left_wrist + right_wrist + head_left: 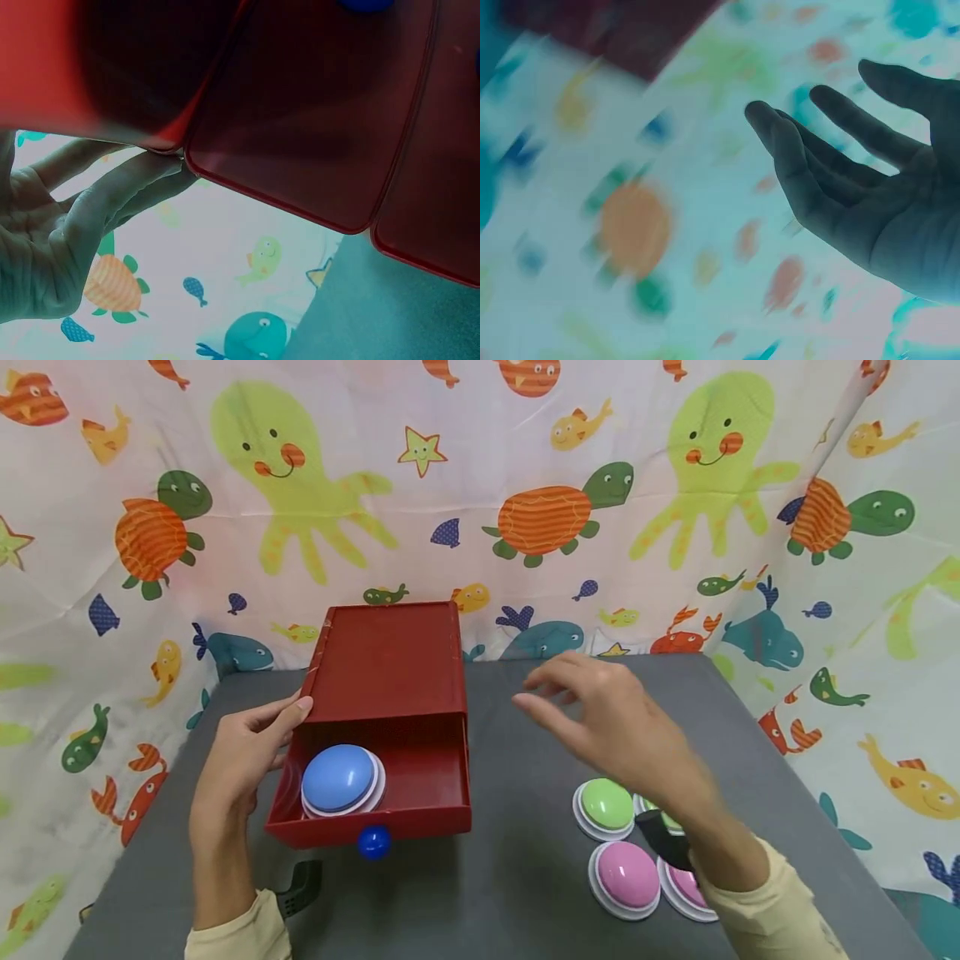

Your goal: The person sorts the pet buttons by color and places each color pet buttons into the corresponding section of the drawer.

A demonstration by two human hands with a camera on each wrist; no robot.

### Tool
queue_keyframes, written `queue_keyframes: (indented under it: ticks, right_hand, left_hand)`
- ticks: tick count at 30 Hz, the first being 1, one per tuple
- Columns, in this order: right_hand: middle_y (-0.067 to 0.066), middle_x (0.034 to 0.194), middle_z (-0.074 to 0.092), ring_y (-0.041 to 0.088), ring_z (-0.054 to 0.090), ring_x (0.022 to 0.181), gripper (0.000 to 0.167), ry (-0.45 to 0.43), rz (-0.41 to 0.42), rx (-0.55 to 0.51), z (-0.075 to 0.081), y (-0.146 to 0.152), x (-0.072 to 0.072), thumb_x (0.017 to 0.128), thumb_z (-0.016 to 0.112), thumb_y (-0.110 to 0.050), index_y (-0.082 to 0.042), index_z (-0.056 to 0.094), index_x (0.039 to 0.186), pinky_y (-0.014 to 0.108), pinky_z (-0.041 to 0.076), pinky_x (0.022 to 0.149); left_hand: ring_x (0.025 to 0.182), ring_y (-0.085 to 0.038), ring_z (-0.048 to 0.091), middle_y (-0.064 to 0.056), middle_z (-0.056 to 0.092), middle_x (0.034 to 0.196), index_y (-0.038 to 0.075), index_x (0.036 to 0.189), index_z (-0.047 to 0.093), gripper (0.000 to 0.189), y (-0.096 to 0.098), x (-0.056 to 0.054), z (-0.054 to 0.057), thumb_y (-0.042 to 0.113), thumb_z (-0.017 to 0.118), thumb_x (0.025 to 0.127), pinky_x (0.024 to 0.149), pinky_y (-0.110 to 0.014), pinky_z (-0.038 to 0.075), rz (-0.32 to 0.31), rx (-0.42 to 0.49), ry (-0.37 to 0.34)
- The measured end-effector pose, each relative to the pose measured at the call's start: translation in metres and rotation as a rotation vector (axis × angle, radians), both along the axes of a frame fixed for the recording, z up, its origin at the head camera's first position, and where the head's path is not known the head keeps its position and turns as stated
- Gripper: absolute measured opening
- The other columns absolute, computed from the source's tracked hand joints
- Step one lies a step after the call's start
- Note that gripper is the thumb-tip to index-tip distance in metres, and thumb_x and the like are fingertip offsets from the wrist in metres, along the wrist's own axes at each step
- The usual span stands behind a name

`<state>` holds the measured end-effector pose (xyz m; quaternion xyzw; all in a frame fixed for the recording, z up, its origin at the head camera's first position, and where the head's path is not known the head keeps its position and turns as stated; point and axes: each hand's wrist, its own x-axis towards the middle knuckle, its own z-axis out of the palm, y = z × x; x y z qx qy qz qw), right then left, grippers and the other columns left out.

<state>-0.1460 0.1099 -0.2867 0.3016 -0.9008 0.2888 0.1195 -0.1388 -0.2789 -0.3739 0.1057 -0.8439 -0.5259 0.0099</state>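
Observation:
A red drawer box (386, 664) stands left of centre with its top drawer (427, 777) pulled out. Inside that drawer, on the left side, sits a blue dome button (337, 778) with a white base. A blue ball knob (374, 842) juts from the drawer front. My left hand (251, 747) touches the box's left side near the front, thumb at the top edge; the left wrist view shows its fingers (124, 191) reaching to a red corner. To the right of the box, my right hand (600, 718) is raised over the table, empty, its fingers loosely bent.
Two green dome buttons (607, 804) and two pink ones (628, 875) lie on the grey table (517, 860) at the right, partly under my right forearm. A curtain (465, 443) printed with sea animals hangs behind and along both sides.

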Motion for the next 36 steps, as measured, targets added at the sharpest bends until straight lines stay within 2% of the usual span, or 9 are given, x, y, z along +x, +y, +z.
queue_keyframes:
  ticks: [3,5,10,14,17,23,27,32,36]
  right_hand:
    - [0.008,0.109,0.077,0.026,0.075,0.102,0.021,-0.110,-0.105,0.097,-0.015,0.044,-0.023,0.098,0.075,-0.024,-0.010,0.077,0.113,0.047,0.065,0.085]
    - [0.013,0.112,0.076,0.033,0.073,0.107,0.025,-0.196,-0.154,0.172,-0.031,0.070,-0.042,0.099,0.073,-0.025,-0.006,0.076,0.115,0.051,0.064,0.088]
    - [0.024,0.120,0.072,0.041,0.065,0.112,0.034,-0.347,-0.213,0.353,-0.087,0.114,-0.083,0.096,0.075,-0.024,0.001,0.073,0.120,0.058,0.060,0.091]
    - [0.026,0.119,0.067,0.042,0.061,0.111,0.045,-0.422,-0.233,0.457,-0.129,0.139,-0.099,0.092,0.080,-0.023,0.004,0.067,0.126,0.060,0.057,0.092]
    - [0.026,0.118,0.066,0.040,0.061,0.108,0.054,-0.457,-0.235,0.474,-0.148,0.150,-0.102,0.089,0.083,-0.022,0.006,0.063,0.131,0.057,0.058,0.090]
    - [0.028,0.119,0.063,0.040,0.060,0.108,0.065,-0.478,-0.230,0.429,-0.161,0.154,-0.099,0.086,0.086,-0.020,0.005,0.057,0.138,0.056,0.057,0.088]
    - [0.027,0.121,0.061,0.040,0.058,0.111,0.068,-0.502,-0.243,0.435,-0.164,0.149,-0.099,0.085,0.086,-0.020,0.002,0.055,0.141,0.057,0.056,0.089]
    - [0.027,0.122,0.062,0.041,0.059,0.112,0.068,-0.472,-0.256,0.439,-0.166,0.146,-0.102,0.083,0.086,-0.019,0.003,0.056,0.140,0.059,0.057,0.090]
    - [0.031,0.128,0.058,0.045,0.057,0.116,0.071,-0.463,-0.304,0.437,-0.166,0.142,-0.101,0.084,0.086,-0.021,0.004,0.055,0.142,0.063,0.056,0.093]
  left_hand:
    - [0.139,-0.047,0.056,-0.020,0.051,0.159,0.020,0.159,0.044,0.075,0.001,0.001,0.001,0.065,0.055,0.100,0.103,-0.051,0.054,0.009,-0.027,0.005]
    - [0.138,-0.046,0.057,-0.019,0.052,0.159,0.021,0.159,0.045,0.076,0.000,0.001,0.000,0.066,0.055,0.099,0.100,-0.046,0.056,0.019,-0.044,0.005]
    - [0.138,-0.048,0.057,-0.019,0.050,0.160,0.020,0.159,0.044,0.078,-0.004,0.004,-0.003,0.067,0.055,0.098,0.096,-0.039,0.055,0.044,-0.043,0.004]
    - [0.139,-0.049,0.055,-0.020,0.048,0.161,0.019,0.160,0.043,0.079,-0.005,0.005,-0.006,0.067,0.055,0.098,0.099,-0.044,0.052,0.046,-0.041,-0.022]
    - [0.139,-0.050,0.055,-0.021,0.048,0.161,0.019,0.160,0.042,0.079,-0.002,0.005,-0.006,0.067,0.055,0.099,0.101,-0.049,0.052,0.034,-0.039,-0.026]
    - [0.138,-0.051,0.055,-0.022,0.048,0.160,0.017,0.160,0.043,0.079,0.002,0.000,-0.003,0.066,0.054,0.099,0.101,-0.054,0.051,0.027,-0.044,0.009]
    - [0.139,-0.051,0.055,-0.022,0.049,0.160,0.017,0.160,0.043,0.079,0.001,0.000,-0.002,0.066,0.054,0.099,0.103,-0.057,0.051,0.037,-0.032,-0.001]
    - [0.139,-0.050,0.055,-0.021,0.050,0.160,0.017,0.160,0.043,0.079,0.001,0.001,-0.003,0.067,0.054,0.099,0.105,-0.058,0.050,0.048,-0.020,-0.005]
    - [0.139,-0.050,0.055,-0.021,0.050,0.159,0.017,0.160,0.044,0.078,0.002,0.000,-0.003,0.066,0.054,0.099,0.105,-0.058,0.051,0.049,-0.024,0.001]
